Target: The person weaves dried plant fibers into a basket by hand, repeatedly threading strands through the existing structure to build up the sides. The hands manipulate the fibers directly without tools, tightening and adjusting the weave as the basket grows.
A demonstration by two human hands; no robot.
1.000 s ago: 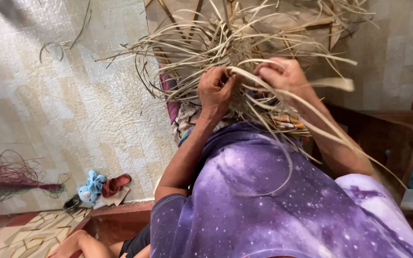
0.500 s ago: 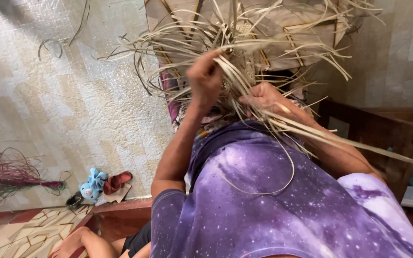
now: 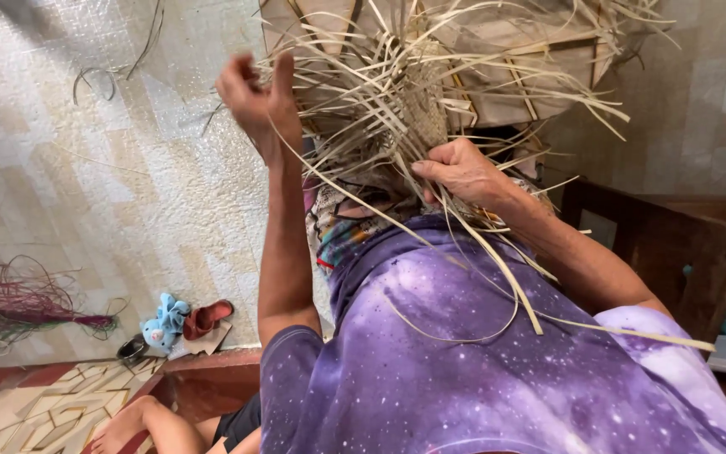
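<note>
- The right hand [image 3: 464, 172] pressed on the half-woven straw piece [image 3: 413, 109], its fingers closed over pale strips at the piece's lower edge.
- The left hand [image 3: 258, 105] was raised just left of the weave, fingers loosely curled and apart, one long strip [image 3: 355, 197] trailing from it.
- On the tiled floor [image 3: 86, 185] far to the left lay a bundle of purple strands [image 3: 18, 307], a small blue toy [image 3: 164, 324] and a red sandal [image 3: 207, 318].

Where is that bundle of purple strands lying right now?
The bundle of purple strands lies on the tiled floor at the far left of the head view, left of the small blue toy.
</note>
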